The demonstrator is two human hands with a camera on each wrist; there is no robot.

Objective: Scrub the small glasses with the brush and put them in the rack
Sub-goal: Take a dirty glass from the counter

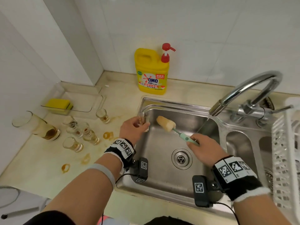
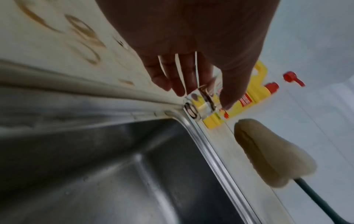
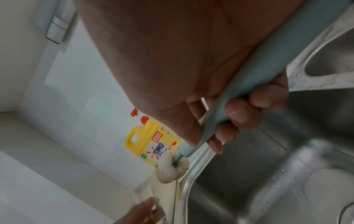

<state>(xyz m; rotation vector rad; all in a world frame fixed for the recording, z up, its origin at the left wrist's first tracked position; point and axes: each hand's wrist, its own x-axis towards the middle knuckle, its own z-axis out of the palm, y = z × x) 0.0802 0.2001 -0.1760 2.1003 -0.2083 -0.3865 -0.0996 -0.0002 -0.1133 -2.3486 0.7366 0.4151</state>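
Small glass [image 1: 144,121]: clear, brown residue inside, held over the near-left corner of the sink [image 1: 164,181], tipped on its side with its mouth toward the brush. Left hand [image 1: 132,129] gripped it, thumb on one side and fingers curled round the other (the left wrist view showed the fingertips [image 2: 178,89] pressed along the wall of the glass [image 2: 199,104]).

Brush [image 1: 165,125]: pale sponge head on a thin stem, mint-green handle. Right hand [image 1: 205,147] held the handle, fingers [image 3: 239,115] wrapped round it and thumb laid along the top. Sponge head was just beside the glass mouth, apart from it, above the basin.

Rack [image 1: 285,153]: white plastic lattice, at the right edge over the second basin; what it held could not be told.

Faucet [image 1: 246,95]: chrome gooseneck, a thin stream of water running into the sink behind the brush handle.

Dirty glasses [image 1: 81,132]: a cluster of small ones standing on the counter left of the sink, with a taller tumbler [image 1: 39,125] at the far left; brown ring stains [image 1: 108,135] around them.

Detergent bottle [image 1: 152,72]: yellow, red pump, against the tiled wall behind the sink.

Sponge [image 1: 57,103]: yellow and green, in a clear tray [image 1: 95,103] near the corner.
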